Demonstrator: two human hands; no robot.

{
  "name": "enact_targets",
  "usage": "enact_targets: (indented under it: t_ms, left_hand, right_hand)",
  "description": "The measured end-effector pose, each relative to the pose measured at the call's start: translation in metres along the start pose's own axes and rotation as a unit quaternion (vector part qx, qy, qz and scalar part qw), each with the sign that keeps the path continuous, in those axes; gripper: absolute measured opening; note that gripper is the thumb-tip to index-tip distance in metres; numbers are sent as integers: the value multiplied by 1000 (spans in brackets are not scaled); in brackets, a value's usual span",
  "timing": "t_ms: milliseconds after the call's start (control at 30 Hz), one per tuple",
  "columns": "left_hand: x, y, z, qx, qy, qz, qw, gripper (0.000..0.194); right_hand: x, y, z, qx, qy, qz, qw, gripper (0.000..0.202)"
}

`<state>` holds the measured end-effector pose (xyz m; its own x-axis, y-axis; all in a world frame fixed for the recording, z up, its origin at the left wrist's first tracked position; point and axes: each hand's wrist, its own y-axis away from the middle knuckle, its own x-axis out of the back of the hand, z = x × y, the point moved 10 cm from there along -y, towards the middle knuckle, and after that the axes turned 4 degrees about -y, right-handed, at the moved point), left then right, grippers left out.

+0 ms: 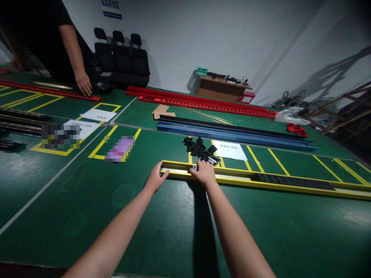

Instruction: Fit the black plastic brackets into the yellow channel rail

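Note:
A long yellow channel rail (pixel 237 180) lies across the green table in front of me. My left hand (pixel 155 177) is closed around its left end, thumb on the near wall and fingers at the far side. Further along, my right hand (pixel 205 172) is closed over the channel, with its thumb inside. A small dark grey block (pixel 194 168) shows beside that thumb, mostly hidden by the hand. Right of my hands, a row of black blocks (pixel 290 180) sits inside the channel. Just beyond my right hand lies a loose pile of black blocks (pixel 199 147).
Blue and black rails (pixel 232 135) lie behind the yellow rail, with red rails (pixel 203 105) farther back. A printed sheet (pixel 229 150) lies near the pile. At the far left, a co-worker's hand (pixel 83 82) rests near another red rail (pixel 58 91).

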<state>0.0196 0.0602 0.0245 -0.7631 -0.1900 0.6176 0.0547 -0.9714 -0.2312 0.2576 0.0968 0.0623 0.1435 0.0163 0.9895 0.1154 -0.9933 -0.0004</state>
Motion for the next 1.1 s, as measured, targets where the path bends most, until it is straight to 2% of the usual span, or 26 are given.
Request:
enact_targets:
  t_ms: [200,367,467,567,700,800,1000,1100]
  left_hand:
    - [0,0,1,-4,-1,0,1000,56]
    - [2,0,2,-3,-5,3,1000,56]
    - [2,1,2,-3,-5,3,1000,55]
    - [1,0,1,-4,0,0,1000,55]
    - [0,0,0,-2,1,2,1000,55]
    - [1,-1,1,0,1,1,1000,55]
    - [2,0,2,-2,-1,4,1000,55]
    - [2,0,1,1,1,2,1000,55]
  right_hand:
    - [1,-3,2,0,5,3,1000,37]
    - [-5,-3,7,46,-46,-47,997,52]
    - [1,-2,13,28,-44,-19,998,59]
    - [1,-2,14,0,-23,-9,1000,53]
    - [-4,-5,10,-7,-30,-19,999,38]
    - [-3,-7,13,-12,-39,-15,999,35]
    - [-3,-4,17,61,-100,-52,992,49]
    - [4,0,21,49,-72,-10,996,53]
